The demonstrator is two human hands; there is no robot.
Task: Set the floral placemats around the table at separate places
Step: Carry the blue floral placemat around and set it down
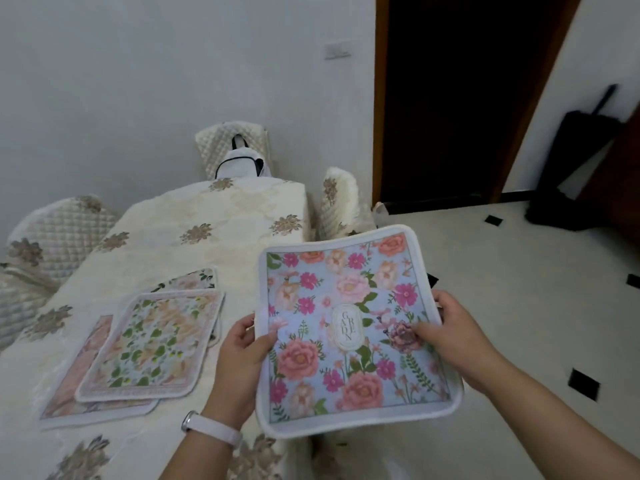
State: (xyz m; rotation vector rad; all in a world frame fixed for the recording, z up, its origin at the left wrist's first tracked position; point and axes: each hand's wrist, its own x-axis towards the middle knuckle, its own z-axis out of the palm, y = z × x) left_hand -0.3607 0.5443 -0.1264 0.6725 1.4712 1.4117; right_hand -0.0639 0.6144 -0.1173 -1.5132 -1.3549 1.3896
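A blue quilted placemat printed with pink and peach roses is held in the air over the tabletop's right edge, partly above the floor. Its left edge is pinched in the grip of the left hand, which wears a pale wristband; its right edge is clasped by the right hand, thumb on the printed face. At nine o'clock from it, a loose pile of floral placemats lies overlapped on the tabletop, which is draped with a cream cloth embroidered with brown flowers. Quilted cream chair covers are seen at ten and twelve o'clock. Beyond, a plain white wall is met by a dark doorway at one o'clock, and white floor tiles with small black insets lie at three o'clock.
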